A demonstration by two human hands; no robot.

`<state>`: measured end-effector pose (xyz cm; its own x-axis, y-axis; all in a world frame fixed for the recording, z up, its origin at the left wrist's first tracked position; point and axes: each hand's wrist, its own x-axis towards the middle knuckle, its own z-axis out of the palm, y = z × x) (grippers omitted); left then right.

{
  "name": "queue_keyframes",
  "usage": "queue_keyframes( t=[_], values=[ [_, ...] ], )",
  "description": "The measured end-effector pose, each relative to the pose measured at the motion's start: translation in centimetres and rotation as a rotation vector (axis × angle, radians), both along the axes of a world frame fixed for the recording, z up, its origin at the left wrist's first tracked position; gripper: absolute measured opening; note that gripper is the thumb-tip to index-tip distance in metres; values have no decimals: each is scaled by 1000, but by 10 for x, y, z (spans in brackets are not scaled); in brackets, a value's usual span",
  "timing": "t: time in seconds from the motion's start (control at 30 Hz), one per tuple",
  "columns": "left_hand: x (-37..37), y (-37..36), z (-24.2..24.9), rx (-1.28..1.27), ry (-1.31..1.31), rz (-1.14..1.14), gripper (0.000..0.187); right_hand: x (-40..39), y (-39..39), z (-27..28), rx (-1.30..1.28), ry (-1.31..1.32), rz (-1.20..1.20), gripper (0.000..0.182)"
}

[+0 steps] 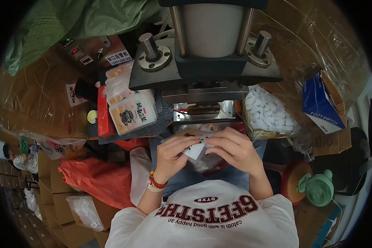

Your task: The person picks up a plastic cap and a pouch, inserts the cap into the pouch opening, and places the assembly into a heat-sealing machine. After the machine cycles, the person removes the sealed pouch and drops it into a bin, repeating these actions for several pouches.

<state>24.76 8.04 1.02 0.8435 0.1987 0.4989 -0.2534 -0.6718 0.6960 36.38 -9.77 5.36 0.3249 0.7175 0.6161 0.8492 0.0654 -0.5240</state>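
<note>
My left hand [174,153] has its fingers closed on the left side of a white printed pouch [195,151], above my lap. On the pouch's right side, my right hand [234,149] pinches it near the top edge. The pouch is tilted and partly hidden by my fingers. Just beyond my hands is the metal press [204,110] with a shiny plate and a dark bar. A stack of printed pouches [133,113] lies to the left of the press. To its right, a box holds many small white caps [268,110].
A red box [105,111] stands beside the pouch stack. On the right are a blue foot switch box [323,103] and a green fan [319,189]. Red cloth [97,182] and cardboard boxes [62,202] are at lower left. Another person [27,161] is at the far left.
</note>
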Motion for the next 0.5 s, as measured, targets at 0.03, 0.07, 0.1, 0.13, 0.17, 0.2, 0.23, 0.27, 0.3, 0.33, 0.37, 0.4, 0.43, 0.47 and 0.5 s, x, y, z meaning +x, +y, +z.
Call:
queue_keyframes(
  t=[0.03, 0.07, 0.1, 0.13, 0.17, 0.2, 0.23, 0.27, 0.3, 0.33, 0.37, 0.4, 0.43, 0.47, 0.5],
  values=[
    [-1, 0, 0, -101, 20, -72, 33, 1, 0, 3, 29, 70, 48, 26],
    [0, 0, -4, -102, 24, -72, 33, 1, 0, 4, 58, 140, 97, 26],
    [2, -2, -12, -166, 47, -34, 34, 2, 1, 0, 55, 146, 97, 26],
    [2, -4, -17, -234, 71, 6, 35, 1, 1, -7, 64, 138, -12, 26],
    [0, -4, -20, -241, 75, 11, 35, 2, 0, -11, 72, 126, -119, 26],
    [-1, -3, -21, -149, 41, 83, 36, 1, -2, -11, 100, 91, -159, 24],
    [-2, -3, -22, -57, 10, 154, 36, 0, -2, -12, 92, 97, -157, 24],
    [-3, -4, -21, -63, 16, 156, 36, -2, -2, -14, 20, 23, -147, 26],
    [-3, -5, -15, 32, 1, 158, 35, -3, -2, -16, -49, -52, -138, 27],
    [-3, -5, -9, 130, -19, 158, 34, -4, -1, -15, -50, -52, -139, 27],
    [-4, -5, -6, 129, -20, 157, 34, -3, 0, -12, -24, -37, -62, 30],
    [-5, -4, -3, 88, -21, 74, 35, -3, 0, -9, 3, -23, 16, 32],
    [-7, -4, -1, 47, -19, -8, 35, -3, -2, -6, 4, -23, 17, 32],
    [-8, -6, -2, 50, -20, -9, 35, -3, -5, -4, 25, 40, 78, 36],
    [-7, -9, -6, -57, 2, -49, 29, -3, -7, -3, 47, 102, 137, 39]
  ],
)
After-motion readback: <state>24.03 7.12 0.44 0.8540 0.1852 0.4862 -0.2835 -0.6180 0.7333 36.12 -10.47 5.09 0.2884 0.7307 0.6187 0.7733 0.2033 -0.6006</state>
